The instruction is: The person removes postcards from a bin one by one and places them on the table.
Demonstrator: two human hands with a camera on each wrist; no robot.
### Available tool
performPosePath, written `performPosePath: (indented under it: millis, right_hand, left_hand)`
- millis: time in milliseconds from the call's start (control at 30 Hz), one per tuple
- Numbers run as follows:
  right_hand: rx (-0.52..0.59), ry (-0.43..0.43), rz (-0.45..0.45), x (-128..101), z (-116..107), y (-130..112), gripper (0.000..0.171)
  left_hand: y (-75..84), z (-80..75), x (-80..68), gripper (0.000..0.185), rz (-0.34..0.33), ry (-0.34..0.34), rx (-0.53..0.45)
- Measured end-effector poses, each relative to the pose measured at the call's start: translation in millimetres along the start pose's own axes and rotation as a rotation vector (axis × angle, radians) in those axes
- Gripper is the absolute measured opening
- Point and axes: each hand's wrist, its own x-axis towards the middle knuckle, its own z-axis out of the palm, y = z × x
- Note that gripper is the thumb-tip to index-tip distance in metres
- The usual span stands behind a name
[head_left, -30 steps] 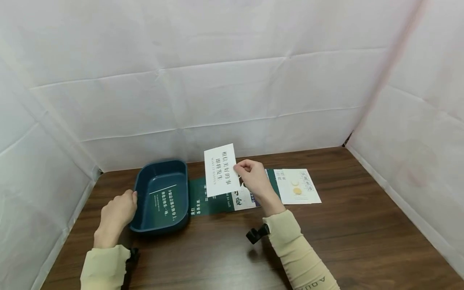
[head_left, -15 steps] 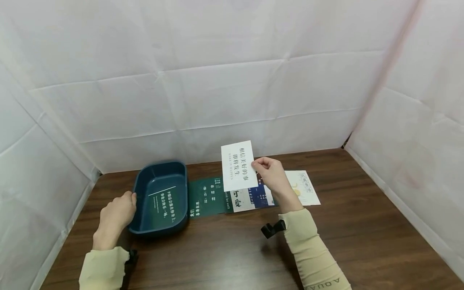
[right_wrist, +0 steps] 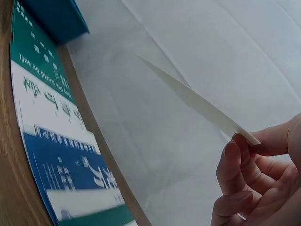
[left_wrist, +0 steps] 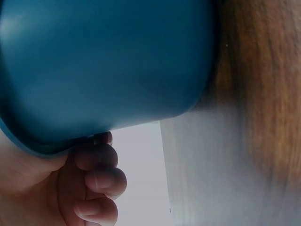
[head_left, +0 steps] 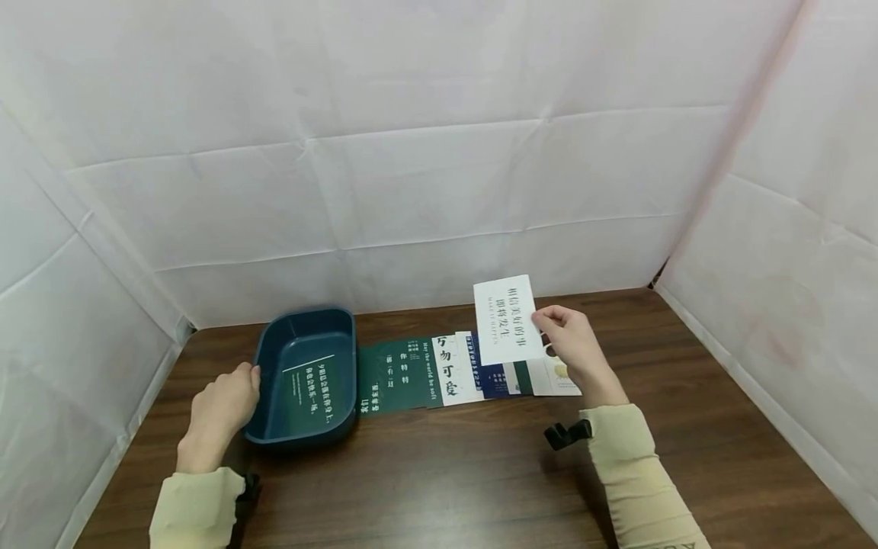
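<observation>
A white card (head_left: pixel 506 320) with dark printed characters is pinched at its right edge by my right hand (head_left: pixel 575 347), thumb against fingertips. It is held up over a row of overlapping printed cards (head_left: pixel 458 370) on the table, and hides part of that row. My left hand (head_left: pixel 222 404) grips the left rim of a dark blue tray (head_left: pixel 343 381), its fingers curled under the rim in the left wrist view. A green card (head_left: pixel 309 393) with white writing lies inside the tray. Seen from the right wrist, the held card (right_wrist: pixel 197 103) appears nearly edge-on.
The dark wooden table (head_left: pixel 425 480) stretches toward the front and right. White sheeting (head_left: pixel 425 183) hangs behind it and at both sides. The card row begins at the tray's right wall. Small black wrist mounts (head_left: pixel 568 435) stick out from the sleeves.
My right hand has moved to the right along the row with the white card, uncovering the green and white cards nearer the tray. The left hand and tray have stayed put.
</observation>
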Motion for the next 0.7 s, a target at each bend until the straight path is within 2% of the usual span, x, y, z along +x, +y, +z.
performPosePath:
  millis: [233, 433, 700]
  right_hand:
    - [-0.033, 0.01, 0.002, 4.6, -24.4, 13.9, 0.033]
    - [-0.059, -0.016, 0.062, 6.0, -48.8, 27.9, 0.036]
    - [-0.04, -0.157, 0.117, 10.1, -85.7, 51.3, 0.037]
  left_hand:
    - [0.8, -1.5, 1.8, 0.04, -0.013, -0.002, 0.001]
    - [1.3, -1.3, 2.7, 0.04, -0.019, -0.005, 0.011]
    - [1.0, -1.7, 3.2, 0.04, -0.009, 0.0, 0.016]
